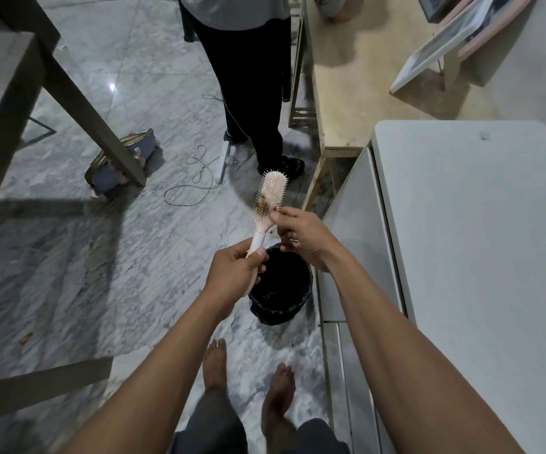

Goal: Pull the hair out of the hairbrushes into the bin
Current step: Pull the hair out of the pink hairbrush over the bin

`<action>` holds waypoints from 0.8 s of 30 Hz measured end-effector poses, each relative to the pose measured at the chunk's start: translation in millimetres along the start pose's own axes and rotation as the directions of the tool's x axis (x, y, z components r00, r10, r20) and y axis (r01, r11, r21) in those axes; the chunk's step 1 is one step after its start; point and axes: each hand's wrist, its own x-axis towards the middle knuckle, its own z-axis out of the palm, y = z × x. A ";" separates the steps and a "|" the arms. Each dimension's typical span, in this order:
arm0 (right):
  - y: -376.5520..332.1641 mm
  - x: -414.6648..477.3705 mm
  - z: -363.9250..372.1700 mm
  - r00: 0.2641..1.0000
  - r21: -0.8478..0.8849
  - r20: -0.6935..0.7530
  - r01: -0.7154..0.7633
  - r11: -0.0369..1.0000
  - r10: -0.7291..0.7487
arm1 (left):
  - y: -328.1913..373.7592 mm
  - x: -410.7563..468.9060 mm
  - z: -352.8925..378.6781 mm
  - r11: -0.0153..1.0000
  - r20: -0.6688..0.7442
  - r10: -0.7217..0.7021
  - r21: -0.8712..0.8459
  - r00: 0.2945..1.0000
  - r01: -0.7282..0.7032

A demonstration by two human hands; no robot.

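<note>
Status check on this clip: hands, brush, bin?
Left hand grips hairbrush handle. Right hand pinching at hair clump. Bin below, nothing blocking.

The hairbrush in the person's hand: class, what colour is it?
Pale pink, with a white band on the handle; the hairbrush shows in the head view.

Hairbrush [270, 204] seemingly above bin [281, 290]

One hairbrush [271, 199], one bin [281, 286], two hands, two tables.
</note>
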 end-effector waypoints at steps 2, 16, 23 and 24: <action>-0.7 -1.6 -2.6 1.000 -0.046 0.001 0.020 0.999 -0.020 | 0.8 0.5 -1.3 1.000 -0.001 0.009 0.013 1.000 -0.009; 24.9 -10.9 -17.6 0.990 -0.712 -0.136 -0.066 0.699 -0.044 | 1.8 6.3 -13.1 0.996 -0.123 -0.008 -0.091 0.992 -0.003; 46.5 -13.8 -21.5 0.972 -0.840 -0.211 -0.233 0.489 0.102 | 18.7 6.5 -22.7 0.979 -0.147 0.005 -0.199 0.989 -0.035; 50.1 -14.6 -22.4 0.969 -0.833 -0.218 -0.248 0.495 0.118 | 20.6 7.5 -23.9 0.983 -0.148 0.014 -0.180 0.989 -0.041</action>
